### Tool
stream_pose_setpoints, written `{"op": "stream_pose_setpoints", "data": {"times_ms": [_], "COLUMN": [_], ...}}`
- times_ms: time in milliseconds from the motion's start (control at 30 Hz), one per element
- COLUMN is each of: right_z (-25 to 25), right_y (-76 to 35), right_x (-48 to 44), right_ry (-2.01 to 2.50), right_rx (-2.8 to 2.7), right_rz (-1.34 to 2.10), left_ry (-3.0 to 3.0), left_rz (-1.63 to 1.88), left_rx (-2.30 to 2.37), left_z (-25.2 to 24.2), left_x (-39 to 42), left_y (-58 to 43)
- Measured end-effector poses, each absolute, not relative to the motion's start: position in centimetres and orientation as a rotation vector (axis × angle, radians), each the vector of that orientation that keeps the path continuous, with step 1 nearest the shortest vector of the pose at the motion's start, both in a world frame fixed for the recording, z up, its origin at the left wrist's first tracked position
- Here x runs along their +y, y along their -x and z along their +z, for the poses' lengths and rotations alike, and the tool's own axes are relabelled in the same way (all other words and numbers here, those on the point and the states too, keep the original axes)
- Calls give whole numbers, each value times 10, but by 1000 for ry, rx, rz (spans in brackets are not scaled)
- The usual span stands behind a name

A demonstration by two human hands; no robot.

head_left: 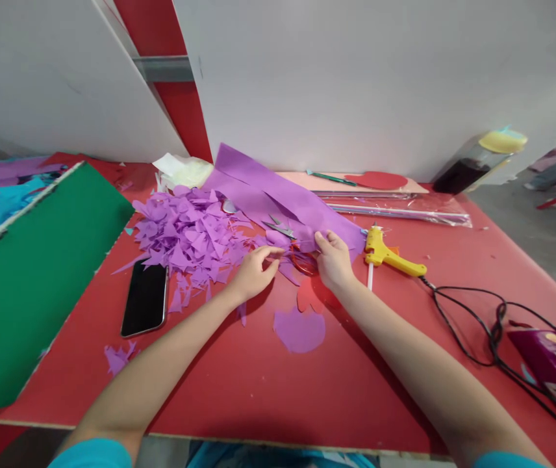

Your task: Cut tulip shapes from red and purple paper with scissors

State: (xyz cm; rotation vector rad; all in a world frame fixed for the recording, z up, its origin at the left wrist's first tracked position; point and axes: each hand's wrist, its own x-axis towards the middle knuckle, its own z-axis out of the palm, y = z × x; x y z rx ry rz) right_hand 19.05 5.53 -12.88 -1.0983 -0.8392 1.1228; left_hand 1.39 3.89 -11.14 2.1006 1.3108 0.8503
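Note:
Over the middle of the red table, my left hand point(254, 272) is closed in a pinch beside thin purple scraps; whatever is between its fingertips is too small to make out. My right hand point(334, 261) grips a small purple piece of craft sheet point(308, 242) between thumb and fingers. Between the hands lies a pair of scissors point(302, 261) with red handles, its blades pointing away to the left. Just below are a red scalloped cutout point(308, 296), partly under my right hand, and a purple rounded cutout point(300, 330).
Purple scraps point(190, 227) pile up left of my hands, with a phone point(145, 298) in front. A green board point(39, 279) lies far left. Behind is a large purple sheet point(268, 188). Rightward are a yellow glue gun point(388, 253), its black cord point(495, 331) and a bottle point(477, 159).

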Motion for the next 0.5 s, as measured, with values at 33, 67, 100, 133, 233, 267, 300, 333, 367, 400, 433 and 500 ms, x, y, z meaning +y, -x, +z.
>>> {"op": "stream_pose_setpoints", "data": {"times_ms": [33,67,100,133,233,267,300,333,367,400,433,500], "right_z": [-129,-129,-129,-129,-131,-132,-134,-135,-136,-136,-136,-134], "right_y": [-193,-196,-198,-201,-203,-203,-202,-200,-199,-198,-197,-198], "right_x": [56,57,58,58,58,58,57,56,56,56,57,60], "right_ry": [1131,1180,1224,1356,1500,1513,1544,1594,1663,1739,1810,1902], "right_rx": [-869,-924,-980,-1178,-1514,-1569,-1623,-1681,-1750,-1841,-1947,-2168], "right_rz": [1082,1019,955,772,523,497,456,405,342,262,176,22], "left_ry": [-2116,-2126,-2128,-2131,-2186,-2256,-2364,-2486,-2597,-2676,-2713,-2721], "left_rz": [879,911,929,931,901,870,817,745,655,561,469,331], "left_rx": [1365,1428,1480,1517,1581,1572,1527,1445,1332,1209,1116,1083], "left_z": [-113,-115,-117,-119,-125,-126,-128,-129,-130,-131,-132,-134], "left_x": [41,44,46,48,52,51,49,47,44,41,39,34], "left_y": [-12,-11,-9,-7,-3,-2,-3,-4,-6,-9,-11,-16]}}
